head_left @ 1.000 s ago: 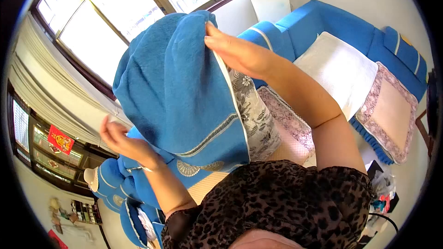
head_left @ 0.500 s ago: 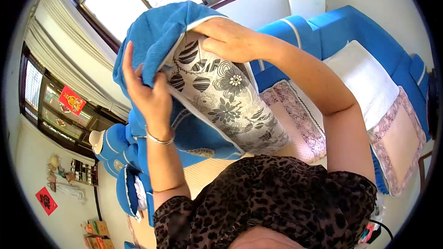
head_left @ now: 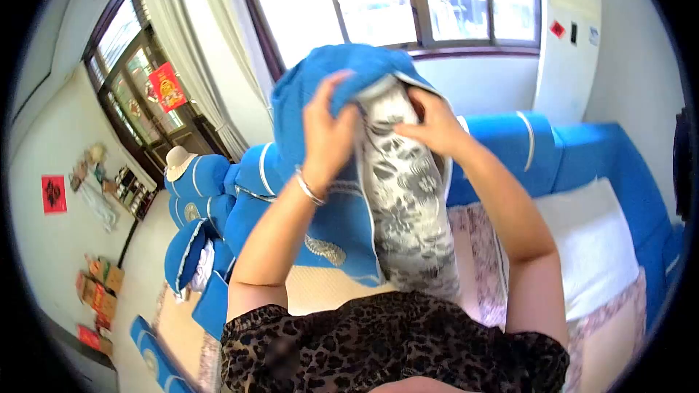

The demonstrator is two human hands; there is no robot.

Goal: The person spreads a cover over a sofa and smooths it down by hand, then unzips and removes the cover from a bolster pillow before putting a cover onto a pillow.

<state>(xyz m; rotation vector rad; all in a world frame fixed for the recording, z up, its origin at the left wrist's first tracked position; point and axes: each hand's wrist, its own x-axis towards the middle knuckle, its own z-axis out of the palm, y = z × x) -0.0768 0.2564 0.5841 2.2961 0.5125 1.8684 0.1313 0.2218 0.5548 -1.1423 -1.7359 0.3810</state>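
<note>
A blue fabric cushion cover (head_left: 309,98) with white piping is held up in front of me, draped over the top of a cushion (head_left: 404,211) with a grey and white floral print. The cover's opening faces me, and the floral side shows through it. My left hand (head_left: 329,131), with a bracelet at the wrist, grips the cover's left edge, its thumb near the opening. At the upper right of the opening, my right hand (head_left: 435,125) grips the floral cushion. Its thumb lies across the print, and the cover's edge partly hides its fingertips.
A blue sofa (head_left: 495,149) runs behind, with a white cloth (head_left: 582,247) on its seat at right. Blue cushions (head_left: 196,207) and a straw hat (head_left: 180,161) are at left. Boxes (head_left: 98,287) stand on the floor near the left wall. A window (head_left: 378,0) is behind.
My view has turned leftward and up, showing more window. Both hands and the cushion now appear more upright. My right hand has come down, its thumb now on the floral print.
</note>
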